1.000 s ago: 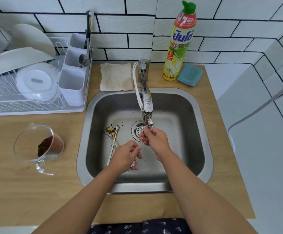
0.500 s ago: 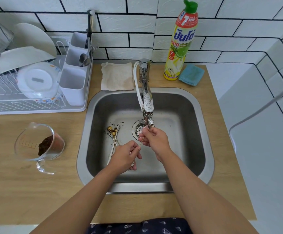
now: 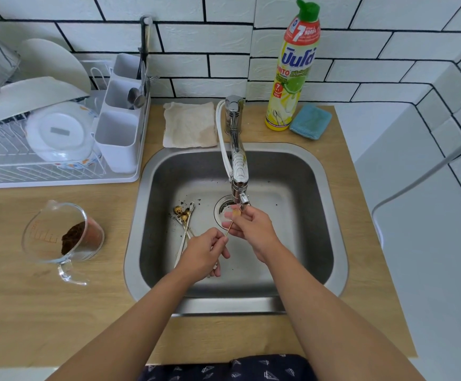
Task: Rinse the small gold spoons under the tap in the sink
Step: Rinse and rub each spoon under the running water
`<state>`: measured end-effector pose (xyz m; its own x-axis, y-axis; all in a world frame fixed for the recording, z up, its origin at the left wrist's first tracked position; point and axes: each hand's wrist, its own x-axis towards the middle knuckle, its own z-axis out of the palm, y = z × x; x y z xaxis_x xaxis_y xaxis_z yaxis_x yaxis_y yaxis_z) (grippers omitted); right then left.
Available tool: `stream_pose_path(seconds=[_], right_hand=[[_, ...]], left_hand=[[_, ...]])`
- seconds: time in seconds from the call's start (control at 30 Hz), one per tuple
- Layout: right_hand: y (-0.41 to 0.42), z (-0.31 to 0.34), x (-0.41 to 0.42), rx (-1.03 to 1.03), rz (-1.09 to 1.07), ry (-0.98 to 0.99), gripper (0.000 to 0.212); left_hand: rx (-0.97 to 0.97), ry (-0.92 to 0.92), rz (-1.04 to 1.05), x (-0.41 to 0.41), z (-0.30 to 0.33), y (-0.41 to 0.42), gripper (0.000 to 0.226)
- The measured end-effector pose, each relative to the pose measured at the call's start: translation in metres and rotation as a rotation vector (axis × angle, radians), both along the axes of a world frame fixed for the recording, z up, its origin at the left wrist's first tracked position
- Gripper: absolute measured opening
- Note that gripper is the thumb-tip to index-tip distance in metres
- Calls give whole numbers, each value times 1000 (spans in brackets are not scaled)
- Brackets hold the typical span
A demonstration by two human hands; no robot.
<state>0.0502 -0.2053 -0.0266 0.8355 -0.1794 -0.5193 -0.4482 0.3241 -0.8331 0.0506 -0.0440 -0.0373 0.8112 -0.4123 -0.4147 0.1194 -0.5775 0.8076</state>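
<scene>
- While both hands work over the sink (image 3: 331, 224), the right hand (image 3: 251, 225) holds a small gold spoon (image 3: 236, 213) just under the tap (image 3: 239, 171) outlet, its fingers curled round the bowl end, which shows gold between thumb and fingertips.
- From that bowl the thin handle runs down and to the left, where the left hand (image 3: 204, 253) pinches its far end between thumb and forefinger, the other fingers curled under.
- Both hands hang above the basin floor, close together but apart, with the bare stretch of handle between them.
- Whether water is running from the tap I cannot tell.
- More spoons (image 3: 184, 225) lie in a loose bundle on the sink floor, left of the drain (image 3: 223, 213); their bowls point toward the back wall, dark crumbs are scattered about them, and their handles pass under the left hand.
- A glass measuring jug (image 3: 59, 235) holding brown powder stands on the wooden counter (image 3: 31, 312), left of the sink.
- Behind the sink lie a folded cloth (image 3: 189, 125), a tall bottle of dish soap (image 3: 292, 70) and, just beside it, a blue sponge (image 3: 310, 121).
- A white dish rack (image 3: 59, 149) with plates, a lid and a cutlery holder sits at the back left.
</scene>
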Motion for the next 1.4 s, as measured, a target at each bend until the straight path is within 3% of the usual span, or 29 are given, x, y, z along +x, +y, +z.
stream_pose_path(seconds=[0.4,0.53,0.67,0.83,1.03,1.27,1.4], right_hand=[[-3,-9,0,-2,4,38,18],[-1,-7,2,34,25,22,22],[-2,-3,0,117,49,-23,12],[-4,-5,-6,169,17,-23,13],[2,-9,-6,164,-10,-2,15],[0,-2,-2,145,13,-7,9],[1,-2,0,189,0,-4,16]], left_hand=[[11,-11,-57,-2,0,1,15],[24,-34,-50,-2,1,0,16],[22,-45,8,-1,-1,1,20],[-127,285,108,2,-2,4,28],[-108,242,36,0,8,5,27],[-173,330,83,-1,15,5,28],[-183,360,91,2,16,7,28]])
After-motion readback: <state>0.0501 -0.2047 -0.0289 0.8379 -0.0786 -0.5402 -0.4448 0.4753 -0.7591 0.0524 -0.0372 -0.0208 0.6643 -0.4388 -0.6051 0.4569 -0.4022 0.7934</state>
